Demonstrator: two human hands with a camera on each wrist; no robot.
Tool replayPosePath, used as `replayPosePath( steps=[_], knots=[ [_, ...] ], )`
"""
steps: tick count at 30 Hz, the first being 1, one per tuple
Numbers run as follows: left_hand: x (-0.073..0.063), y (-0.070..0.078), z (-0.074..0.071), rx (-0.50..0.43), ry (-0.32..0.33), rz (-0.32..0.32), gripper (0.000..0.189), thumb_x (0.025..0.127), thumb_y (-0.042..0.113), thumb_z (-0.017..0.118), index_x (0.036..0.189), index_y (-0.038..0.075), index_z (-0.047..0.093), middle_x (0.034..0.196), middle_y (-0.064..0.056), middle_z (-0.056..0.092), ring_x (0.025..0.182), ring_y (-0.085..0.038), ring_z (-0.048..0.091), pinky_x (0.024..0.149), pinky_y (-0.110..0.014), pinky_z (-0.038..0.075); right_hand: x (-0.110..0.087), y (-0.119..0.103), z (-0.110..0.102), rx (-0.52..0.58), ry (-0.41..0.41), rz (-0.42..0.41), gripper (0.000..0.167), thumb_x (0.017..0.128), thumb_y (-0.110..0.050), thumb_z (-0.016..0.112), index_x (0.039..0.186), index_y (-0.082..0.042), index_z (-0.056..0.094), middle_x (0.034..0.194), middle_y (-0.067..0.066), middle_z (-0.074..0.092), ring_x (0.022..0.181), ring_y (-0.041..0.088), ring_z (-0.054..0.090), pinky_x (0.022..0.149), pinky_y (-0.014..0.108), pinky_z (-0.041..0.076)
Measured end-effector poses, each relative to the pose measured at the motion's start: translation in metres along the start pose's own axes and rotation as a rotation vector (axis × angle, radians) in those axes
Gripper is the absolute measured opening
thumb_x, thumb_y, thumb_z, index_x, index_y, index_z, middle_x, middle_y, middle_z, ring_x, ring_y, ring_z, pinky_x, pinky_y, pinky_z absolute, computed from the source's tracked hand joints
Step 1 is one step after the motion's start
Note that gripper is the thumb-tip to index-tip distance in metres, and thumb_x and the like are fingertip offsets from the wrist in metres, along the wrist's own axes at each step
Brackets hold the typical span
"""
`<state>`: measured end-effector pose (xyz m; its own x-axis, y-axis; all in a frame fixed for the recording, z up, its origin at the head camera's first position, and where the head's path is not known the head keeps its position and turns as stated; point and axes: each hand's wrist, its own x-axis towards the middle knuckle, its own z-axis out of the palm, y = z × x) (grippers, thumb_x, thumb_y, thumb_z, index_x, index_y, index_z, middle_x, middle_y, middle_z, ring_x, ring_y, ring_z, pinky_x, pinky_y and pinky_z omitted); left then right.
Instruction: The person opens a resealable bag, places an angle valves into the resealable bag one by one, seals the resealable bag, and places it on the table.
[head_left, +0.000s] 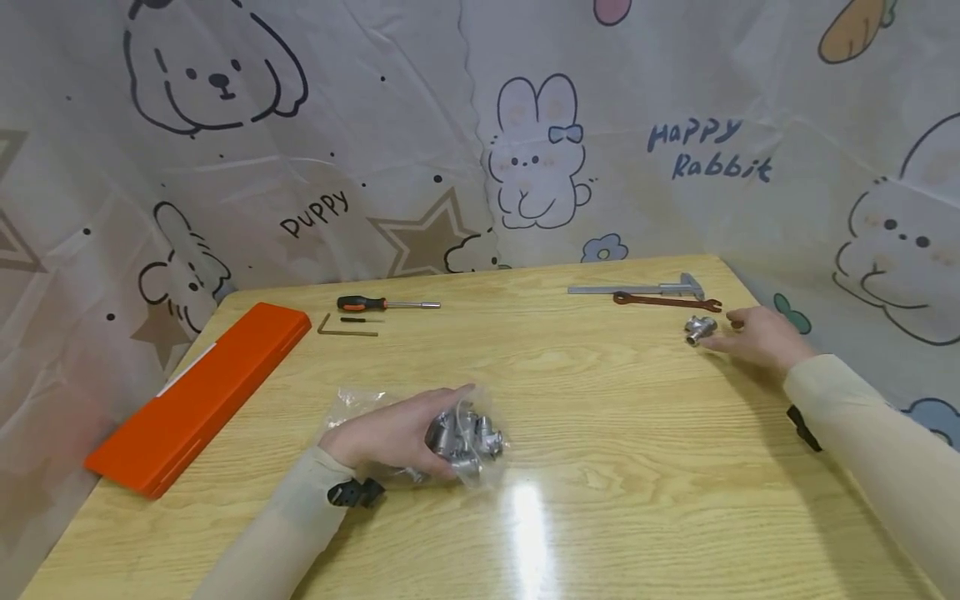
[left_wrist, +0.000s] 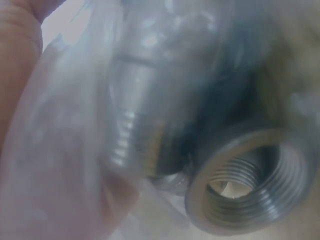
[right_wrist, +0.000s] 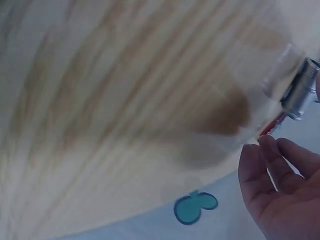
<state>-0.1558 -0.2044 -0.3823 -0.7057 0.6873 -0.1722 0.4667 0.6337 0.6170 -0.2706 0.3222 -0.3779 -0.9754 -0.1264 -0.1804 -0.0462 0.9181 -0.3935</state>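
Note:
My left hand (head_left: 393, 432) grips a clear plastic bag (head_left: 352, 404) of several shiny metal pipe fittings (head_left: 465, 437), thumb and fingers spread over its sides at the near middle of the table. Close up in the left wrist view, one threaded fitting (left_wrist: 250, 185) shows its round opening through the plastic. Far to the right, my right hand (head_left: 765, 340) is beside a metal tee-shaped fitting (head_left: 701, 327) lying on the table. The thumb is right at the fitting's near end, while the other fingers stay apart from it, loosely bent. That fitting is partly cut off in the right wrist view.
A caliper (head_left: 622, 290) and a reddish wrench (head_left: 663, 302) lie behind the loose fitting. At the back left are a screwdriver (head_left: 386, 304), a hex key (head_left: 348, 333) and a small black bit (head_left: 360, 320). An orange case (head_left: 217, 392) lies along the left edge.

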Motion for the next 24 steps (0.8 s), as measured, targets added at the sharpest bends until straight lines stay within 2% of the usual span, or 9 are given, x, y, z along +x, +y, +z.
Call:
replayPosePath(
  steps=[12,24],
  knots=[
    [0.000,-0.001,0.000,0.012,-0.005,-0.007,0.113,0.075,0.040,0.086,0.161,0.021,0.015,0.161,-0.003,0.025,0.143,-0.021,0.027,0.115,-0.040,0.029,0.011,0.003,0.010,-0.006,0.036,0.008,0.099,0.086,-0.057,0.068,0.141,0.019,0.036,0.139,0.041,0.038,0.126,0.058,0.034,0.103,0.068,0.030],
    [0.000,0.001,-0.001,-0.002,-0.008,-0.018,0.113,0.075,0.039,0.087,0.160,0.021,0.015,0.160,-0.004,0.026,0.143,-0.021,0.028,0.115,-0.040,0.030,0.013,-0.012,0.016,-0.100,0.082,-0.005,0.093,0.085,-0.057,0.070,0.130,0.021,0.048,0.128,0.042,0.048,0.114,0.057,0.048,0.096,0.065,0.040]
  ],
)
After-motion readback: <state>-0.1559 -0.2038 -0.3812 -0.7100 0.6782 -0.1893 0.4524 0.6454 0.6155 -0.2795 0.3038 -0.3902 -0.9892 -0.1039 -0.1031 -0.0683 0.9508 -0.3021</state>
